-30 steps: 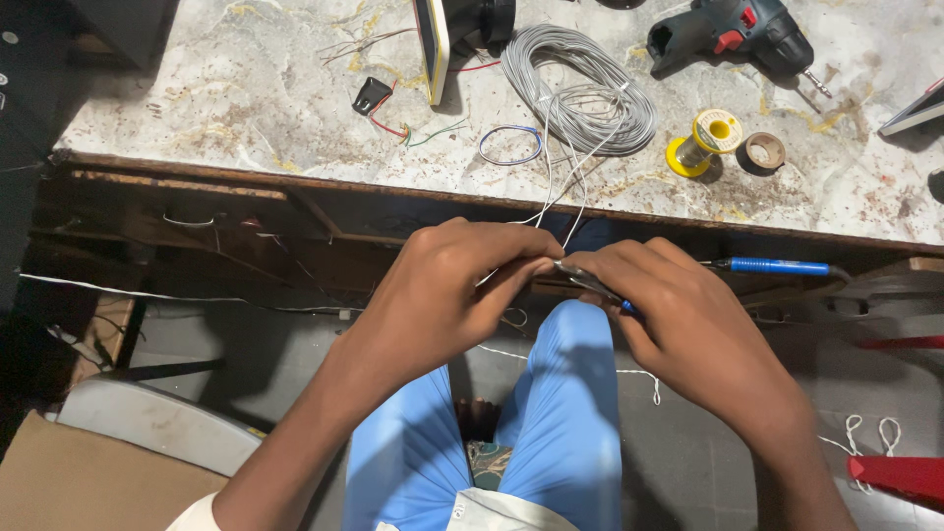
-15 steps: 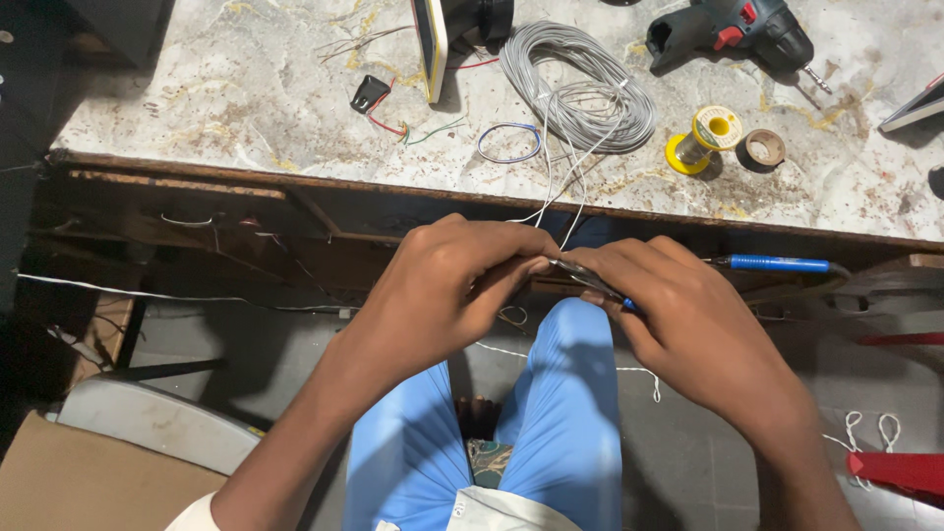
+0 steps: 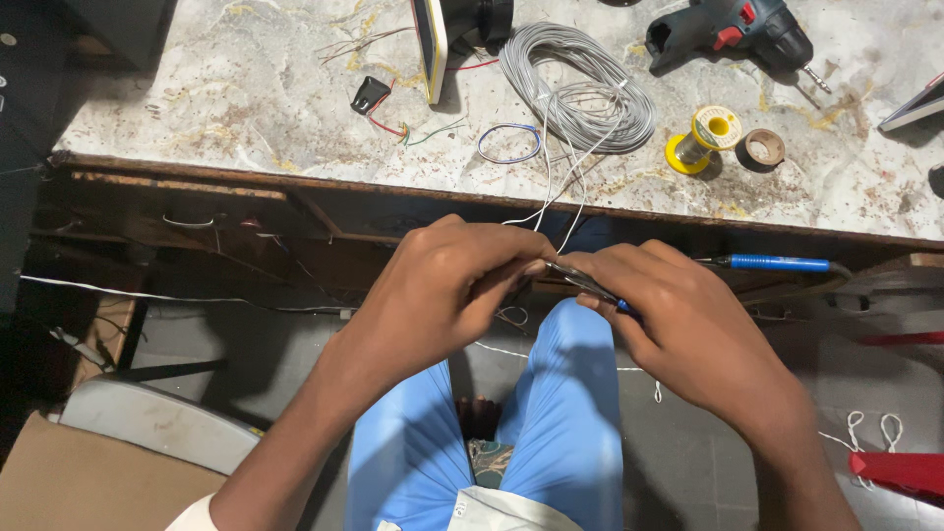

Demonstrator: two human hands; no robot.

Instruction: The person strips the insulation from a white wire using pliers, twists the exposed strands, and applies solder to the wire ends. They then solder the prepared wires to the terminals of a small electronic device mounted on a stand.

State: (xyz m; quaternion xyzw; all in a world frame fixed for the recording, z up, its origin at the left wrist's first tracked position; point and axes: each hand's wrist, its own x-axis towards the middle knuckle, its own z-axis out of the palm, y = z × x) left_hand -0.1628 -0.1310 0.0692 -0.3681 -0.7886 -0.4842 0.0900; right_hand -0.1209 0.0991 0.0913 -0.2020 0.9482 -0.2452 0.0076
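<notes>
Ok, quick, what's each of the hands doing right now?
Left hand: closed, pinching the thin white wires.
Right hand: closed on a small blue-handled tool.

From my remote seat this reads as a small electrical repair workshop. A worn, stained marble-patterned workbench [image 3: 246, 88] fills the top of the view. At twelve o'clock lies a coil of grey cable [image 3: 580, 84]; at one o'clock a cordless drill [image 3: 733, 29] and a yellow solder spool [image 3: 703, 136] beside a roll of tape [image 3: 760, 147]. Loose wire offcuts [image 3: 418, 133] lie at eleven o'clock, and a blue-handled soldering iron [image 3: 777, 263] rests at three o'clock under the bench edge.
</notes>
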